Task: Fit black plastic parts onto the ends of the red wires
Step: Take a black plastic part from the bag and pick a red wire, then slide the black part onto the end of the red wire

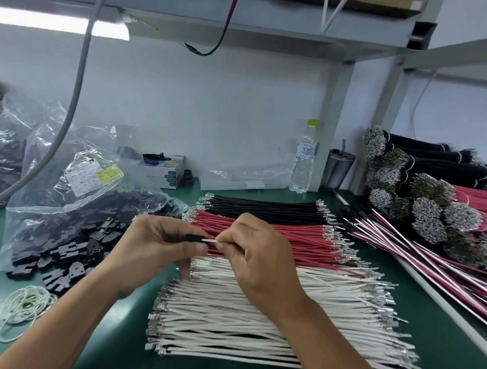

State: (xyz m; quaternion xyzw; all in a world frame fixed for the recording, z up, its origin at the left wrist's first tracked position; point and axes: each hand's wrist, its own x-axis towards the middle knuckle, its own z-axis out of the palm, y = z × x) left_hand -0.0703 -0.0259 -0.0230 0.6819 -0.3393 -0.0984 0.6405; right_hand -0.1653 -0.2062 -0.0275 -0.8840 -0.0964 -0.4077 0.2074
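The green bench (425,323) carries everything: white wires (259,323) nearest its front edge, red wires (304,241) behind them, black wires (263,208) toward the back, and a clear bag (57,194) of black parts (69,247) spilling open along the left edge. Tied bundles (429,204) pile up at the right edge, and loose rubber bands (25,306) lie near the front left corner. My hands meet just above the seam between the red and white rows. My left hand (154,244) pinches one black part (195,238) between thumb and fingers; my right hand (259,254) pinches a pale wire end (208,240) whose tip touches the part's mouth. It looks white rather than red, though I cannot tell for sure from here. To seat it well, I think I should keep the terminal straight in line with the slot, grip close to the tip so the wire doesn't buckle, and push steadily until it stops. The red wires I need lie directly under and behind my knuckles, their left ends just beside my left fingertips (200,250), so the next one is close by.
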